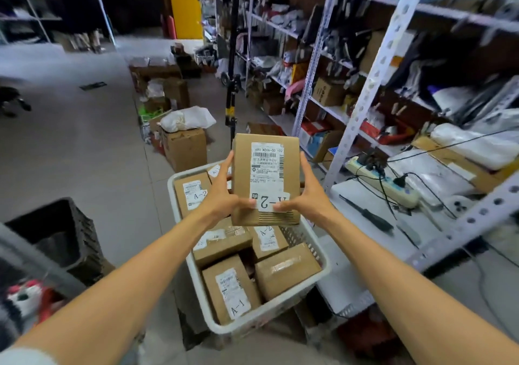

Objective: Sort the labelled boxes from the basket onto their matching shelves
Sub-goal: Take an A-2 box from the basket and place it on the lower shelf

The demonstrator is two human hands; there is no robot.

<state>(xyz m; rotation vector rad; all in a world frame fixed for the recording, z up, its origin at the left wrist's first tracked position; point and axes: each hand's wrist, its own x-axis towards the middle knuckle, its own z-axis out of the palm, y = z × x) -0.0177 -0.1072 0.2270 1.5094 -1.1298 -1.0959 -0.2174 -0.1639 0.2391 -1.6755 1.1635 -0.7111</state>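
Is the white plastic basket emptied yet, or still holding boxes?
Still holding boxes: several brown cardboard boxes lie inside the white plastic basket, while the left hand and right hand hold a box labelled A-2 above it.

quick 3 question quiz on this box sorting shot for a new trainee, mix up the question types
1. True or false: only the left hand grips the held box.
2. In the white basket, the nearest box is marked: A) A-1 B) A-2 C) B-3
3. Fill in: the black crate stands on the floor to the ___ of the basket.

Key
1. False: the right hand grips its other side.
2. A
3. left
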